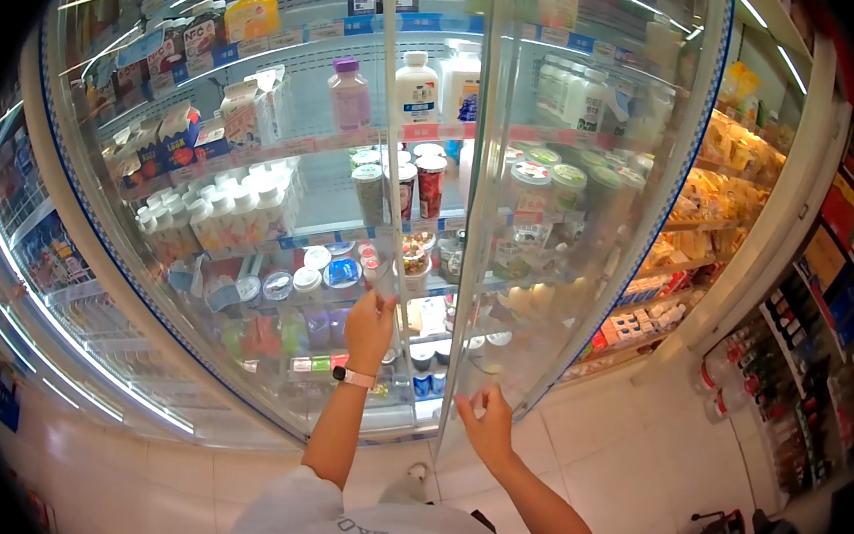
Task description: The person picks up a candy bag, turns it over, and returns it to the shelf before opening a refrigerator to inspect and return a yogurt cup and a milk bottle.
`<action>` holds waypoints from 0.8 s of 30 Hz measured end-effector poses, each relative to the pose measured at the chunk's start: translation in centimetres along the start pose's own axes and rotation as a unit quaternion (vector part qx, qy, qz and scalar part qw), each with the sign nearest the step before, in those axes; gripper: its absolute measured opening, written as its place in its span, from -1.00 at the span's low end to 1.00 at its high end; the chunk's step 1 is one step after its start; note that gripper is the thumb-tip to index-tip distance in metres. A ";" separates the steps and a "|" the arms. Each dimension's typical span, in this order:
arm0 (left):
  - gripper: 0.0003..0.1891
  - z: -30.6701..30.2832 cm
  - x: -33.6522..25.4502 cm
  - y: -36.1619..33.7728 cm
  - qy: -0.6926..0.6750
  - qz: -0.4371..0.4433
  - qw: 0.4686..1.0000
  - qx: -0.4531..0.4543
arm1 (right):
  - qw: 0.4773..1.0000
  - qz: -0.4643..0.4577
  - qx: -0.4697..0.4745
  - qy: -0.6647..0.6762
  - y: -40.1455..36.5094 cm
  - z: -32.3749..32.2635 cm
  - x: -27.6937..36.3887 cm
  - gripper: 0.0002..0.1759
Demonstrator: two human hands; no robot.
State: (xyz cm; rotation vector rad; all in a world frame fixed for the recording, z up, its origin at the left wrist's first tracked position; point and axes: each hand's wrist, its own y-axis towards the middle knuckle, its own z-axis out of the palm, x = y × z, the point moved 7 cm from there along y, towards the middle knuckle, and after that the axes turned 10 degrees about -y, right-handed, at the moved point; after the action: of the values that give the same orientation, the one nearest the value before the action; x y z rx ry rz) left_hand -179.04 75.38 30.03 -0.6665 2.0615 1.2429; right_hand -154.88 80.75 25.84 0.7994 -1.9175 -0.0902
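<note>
Indistinctly, left hand (370,328) reaches into cooler (386,83); right hand (485,419) hovers beside glass door (584,179).

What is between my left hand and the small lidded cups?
Nothing visible: the left hand reaches through the gap beside the open glass door, fingertips at the small lidded cups. The right hand is at the door's edge.

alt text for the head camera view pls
A person's left hand reaches into a shop fridge toward small cups on a shelf, while the right hand is at the edge of the open glass door. Bottles fill shelves above.
</note>
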 end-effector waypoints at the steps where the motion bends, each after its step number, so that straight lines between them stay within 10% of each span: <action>1: -0.68 0.0 0.0 0.0 0.002 -0.005 1.000 0.000 | 1.000 -0.009 0.005 -0.009 -0.8 -1.4 0.0 -0.61; 10: -0.63 -0.3 -0.7 -0.3 0.020 -0.004 1.000 -0.011 | 0.998 0.006 -0.059 -0.024 -8.0 -10.4 -3.5 -0.19; 24: -0.66 -0.5 -1.0 -0.8 0.022 0.018 0.999 -0.027 | 0.940 -0.055 -0.185 -0.280 -12.1 -21.4 -7.1 -0.13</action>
State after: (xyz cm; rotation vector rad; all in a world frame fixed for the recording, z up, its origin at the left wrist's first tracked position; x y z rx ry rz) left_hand -177.96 74.67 30.55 -0.6904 2.0902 1.3197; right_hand -129.34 81.28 25.87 0.6633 -2.2799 -0.7984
